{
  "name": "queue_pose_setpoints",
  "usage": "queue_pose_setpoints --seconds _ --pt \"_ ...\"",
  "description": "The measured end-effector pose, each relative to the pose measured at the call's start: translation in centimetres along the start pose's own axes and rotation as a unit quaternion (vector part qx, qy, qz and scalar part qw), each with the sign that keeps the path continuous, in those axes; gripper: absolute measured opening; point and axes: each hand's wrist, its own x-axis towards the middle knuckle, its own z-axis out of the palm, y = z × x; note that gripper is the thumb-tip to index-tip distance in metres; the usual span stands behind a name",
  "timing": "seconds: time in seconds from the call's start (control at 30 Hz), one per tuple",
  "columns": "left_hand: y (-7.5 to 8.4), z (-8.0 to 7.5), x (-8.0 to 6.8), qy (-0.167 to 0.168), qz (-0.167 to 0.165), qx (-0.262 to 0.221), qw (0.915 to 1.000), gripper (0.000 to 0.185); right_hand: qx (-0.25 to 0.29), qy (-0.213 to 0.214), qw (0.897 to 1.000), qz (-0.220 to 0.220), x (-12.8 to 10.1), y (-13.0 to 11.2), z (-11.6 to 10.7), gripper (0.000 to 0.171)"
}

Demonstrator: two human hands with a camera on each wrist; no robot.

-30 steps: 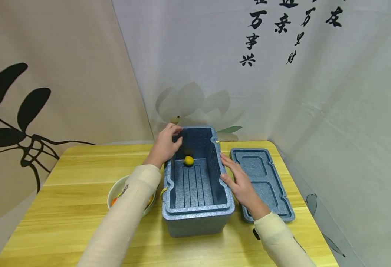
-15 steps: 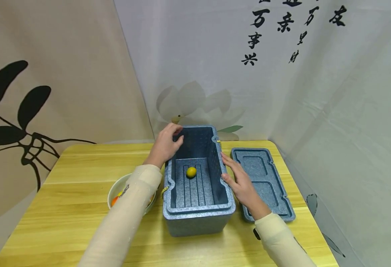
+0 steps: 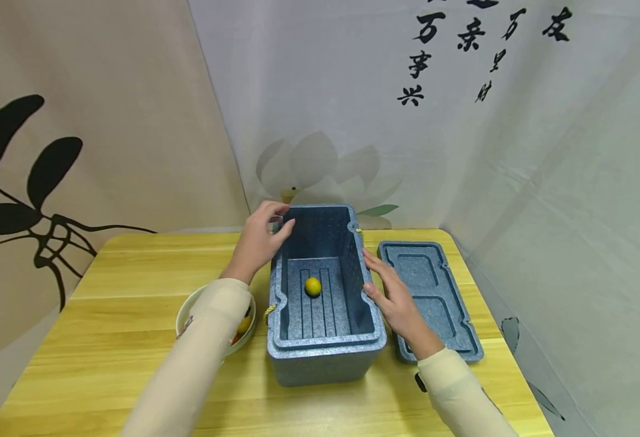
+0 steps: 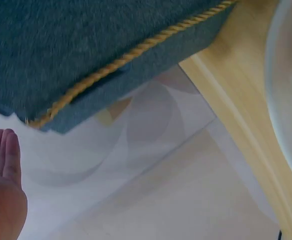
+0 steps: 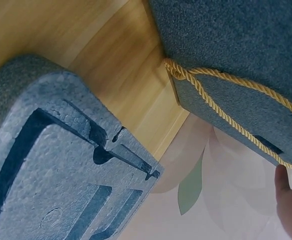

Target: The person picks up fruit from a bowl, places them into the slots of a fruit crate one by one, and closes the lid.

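A deep blue-grey foam box [image 3: 328, 349] stands lidless on the table. On its grooved floor lies one small round yellow fruit [image 3: 313, 286], its exact kind unclear. My left hand [image 3: 257, 243] hovers at the far left rim, thumb and fingers spread apart and holding nothing. In the left wrist view, that hand [image 4: 5, 185] shows below the corded side of the box. My right hand [image 3: 395, 300] rests along the right rim, fingers stretched forward. The right wrist view shows its fingers [image 5: 282, 177] beside the yellow rope handle [image 5: 226, 116].
Left of the box, a white bowl [image 3: 181, 315] of orange and yellow pieces sits partly under my left sleeve [image 3: 189, 358]. The matching foam lid [image 3: 429, 297] lies on the table [image 3: 107, 340] at the right. A printed cloth [image 3: 325, 109] hangs behind the table.
The yellow fruit has rolled from the far part of the box floor toward its middle. My left hand has shifted slightly left; the right hand stays on the rim.
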Motion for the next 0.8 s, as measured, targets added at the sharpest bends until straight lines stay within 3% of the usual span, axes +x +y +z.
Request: queue_pose_setpoints --seconds 0.17,0.4,0.53,0.8 --pt "-0.1 -1.8 -1.0 0.030 0.006 -0.020 0.9993 0.032 0.000 0.007 1.000 -0.007 -0.2 2.6 0.5 0.051" --pt "1.0 -4.5 -3.0 0.071 0.006 0.007 0.9974 0.032 -0.005 0.003 1.000 -0.012 -0.3 4.1 0.5 0.051" --pt "1.0 -5.6 -4.6 0.060 -0.015 0.028 0.9977 0.033 0.000 0.002 1.000 -0.015 -0.2 4.1 0.4 0.050" --pt "-0.5 -7.1 -7.9 0.046 -0.059 0.050 0.9959 0.037 0.001 0.001 1.000 -0.013 -0.3 4.3 0.5 0.050"
